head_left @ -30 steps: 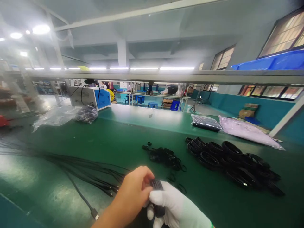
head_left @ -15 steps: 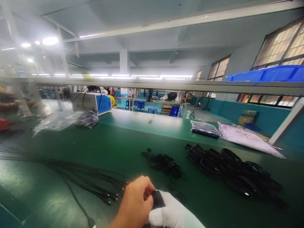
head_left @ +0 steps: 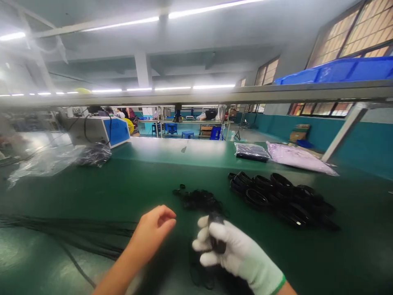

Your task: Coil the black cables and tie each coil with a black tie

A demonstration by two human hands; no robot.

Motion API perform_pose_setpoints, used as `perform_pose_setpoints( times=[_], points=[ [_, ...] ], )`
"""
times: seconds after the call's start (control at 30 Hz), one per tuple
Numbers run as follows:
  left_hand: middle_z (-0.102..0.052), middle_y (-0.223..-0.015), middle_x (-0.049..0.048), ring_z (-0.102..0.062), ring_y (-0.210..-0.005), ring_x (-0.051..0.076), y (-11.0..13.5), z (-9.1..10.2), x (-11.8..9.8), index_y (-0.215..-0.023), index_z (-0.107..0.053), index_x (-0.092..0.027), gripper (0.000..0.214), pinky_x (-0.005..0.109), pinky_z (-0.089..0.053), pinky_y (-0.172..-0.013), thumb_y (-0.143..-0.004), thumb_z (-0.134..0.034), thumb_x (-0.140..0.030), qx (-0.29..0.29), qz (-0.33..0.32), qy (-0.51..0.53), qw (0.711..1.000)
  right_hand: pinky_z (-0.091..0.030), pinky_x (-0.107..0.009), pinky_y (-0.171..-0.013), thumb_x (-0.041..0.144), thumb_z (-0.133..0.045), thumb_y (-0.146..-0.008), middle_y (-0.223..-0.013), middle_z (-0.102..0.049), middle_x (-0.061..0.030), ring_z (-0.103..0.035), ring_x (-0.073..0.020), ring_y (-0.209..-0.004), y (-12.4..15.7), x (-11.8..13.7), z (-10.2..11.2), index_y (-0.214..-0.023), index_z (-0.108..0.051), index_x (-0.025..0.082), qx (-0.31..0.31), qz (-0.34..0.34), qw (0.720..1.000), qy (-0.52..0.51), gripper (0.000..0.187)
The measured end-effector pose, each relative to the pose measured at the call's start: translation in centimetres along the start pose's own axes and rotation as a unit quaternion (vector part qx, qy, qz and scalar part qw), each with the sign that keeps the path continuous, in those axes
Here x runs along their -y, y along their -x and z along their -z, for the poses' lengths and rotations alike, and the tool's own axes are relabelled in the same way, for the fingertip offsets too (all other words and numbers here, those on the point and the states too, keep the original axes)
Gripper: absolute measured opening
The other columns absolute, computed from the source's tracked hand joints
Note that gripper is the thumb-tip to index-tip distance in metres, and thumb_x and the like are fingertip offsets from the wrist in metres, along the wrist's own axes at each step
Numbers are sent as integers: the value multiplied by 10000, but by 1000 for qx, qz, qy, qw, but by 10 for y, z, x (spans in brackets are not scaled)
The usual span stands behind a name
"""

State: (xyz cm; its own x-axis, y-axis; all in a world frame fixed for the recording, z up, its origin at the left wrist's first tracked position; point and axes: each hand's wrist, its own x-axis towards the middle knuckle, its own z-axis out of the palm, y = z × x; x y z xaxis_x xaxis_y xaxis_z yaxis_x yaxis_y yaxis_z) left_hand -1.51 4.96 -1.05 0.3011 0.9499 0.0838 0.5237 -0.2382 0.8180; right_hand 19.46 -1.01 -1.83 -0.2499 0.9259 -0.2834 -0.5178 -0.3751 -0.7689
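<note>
My left hand [head_left: 155, 225] is bare and held above the green table, its fingers curled in toward the thumb, and no object shows at the tips. My right hand [head_left: 229, 246], in a white glove with a green cuff, has its fingers wrapped round a small black coiled cable [head_left: 218, 243], partly hidden and blurred. Just beyond the hands lies a pile of small black rings [head_left: 201, 200]. To their right is a heap of coiled black cables [head_left: 276, 196]. Loose straight black cables [head_left: 76, 229] stretch across the table to the left of my left hand.
Clear plastic bags [head_left: 46, 162] lie at the left, beside a white-and-blue machine [head_left: 101, 131]. A bagged dark item [head_left: 251, 151] and a pale plastic bag [head_left: 299, 159] lie along the far right edge. Overhead, a shelf rail [head_left: 196, 96] crosses the view, with a blue bin [head_left: 337, 71] on it.
My hands have drawn apart: the left let go of the coiled cable and moved left and away from me, while the right keeps it and rose slightly. The view has shifted.
</note>
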Motion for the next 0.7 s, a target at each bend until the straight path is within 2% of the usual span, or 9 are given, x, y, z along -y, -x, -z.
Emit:
perform_pose_setpoints(
  times=[0.07, 0.2, 0.33, 0.47, 0.57, 0.63, 0.7],
  points=[
    [-608, -730, -3, -549, -701, 165, -3, -1, 2, -782, -616, -198, 136, 264, -394, -643, -791, -502, -273, 33, 0, -48, 998, -541, -315, -625, 360, -764, -672, -811, -646, -41, -665, -243, -837, 1, 15, 11, -976, -578, 172, -35, 25, 999, -19, 403],
    [-611, -754, -17, -544, -702, 147, -1, -23, -2, -716, -617, -216, 104, 239, -357, -623, -726, -524, -168, 111, -52, -119, 985, -549, -311, -624, 367, -775, -677, -844, -651, -33, -675, -238, -841, 0, 24, 19, -990, -581, 191, -63, 36, 997, -11, 408],
    [-607, -814, -13, -539, -696, 141, 4, -41, -9, -758, -642, -240, 196, 236, -332, -613, -698, -512, -108, 141, -104, -140, 975, -537, -296, -595, 369, -757, -696, -840, -648, -31, -671, -207, -781, -2, 17, 15, -996, -572, 194, -81, 45, 995, 26, 393],
    [-576, -784, 10, -523, -712, 174, 6, -44, -11, -707, -628, -237, 163, 263, -304, -624, -703, -519, -115, 150, -125, -166, 967, -459, -218, -496, 379, -751, -689, -812, -637, -25, -625, -142, -662, -1, 15, 10, -989, -561, 186, -81, 56, 994, 38, 404],
    [-537, -750, 6, -497, -713, 165, 4, -35, -10, -684, -577, -209, 105, 261, -311, -640, -728, -503, -148, 126, -83, -84, 985, -403, -188, -438, 370, -749, -673, -790, -622, -18, -574, -112, -608, -1, 14, 7, -982, -547, 181, -98, 78, 990, 63, 415],
    [-477, -673, -19, -451, -628, 136, 4, -27, -10, -728, -533, -192, 53, 248, -317, -598, -750, -492, -215, 133, -23, 48, 990, -392, -185, -411, 324, -747, -661, -765, -605, -8, -552, -105, -575, -4, 11, 2, -967, -538, 174, -110, 86, 987, 83, 400],
    [-417, -612, -51, -387, -543, 102, 5, -25, -10, -752, -488, -181, 131, 229, -293, -536, -747, -525, -307, 163, 52, 227, 959, -393, -192, -382, 265, -733, -638, -796, -602, -14, -541, -101, -538, -9, 4, -7, -934, -529, 166, -117, 87, 982, 117, 372]
  ],
)
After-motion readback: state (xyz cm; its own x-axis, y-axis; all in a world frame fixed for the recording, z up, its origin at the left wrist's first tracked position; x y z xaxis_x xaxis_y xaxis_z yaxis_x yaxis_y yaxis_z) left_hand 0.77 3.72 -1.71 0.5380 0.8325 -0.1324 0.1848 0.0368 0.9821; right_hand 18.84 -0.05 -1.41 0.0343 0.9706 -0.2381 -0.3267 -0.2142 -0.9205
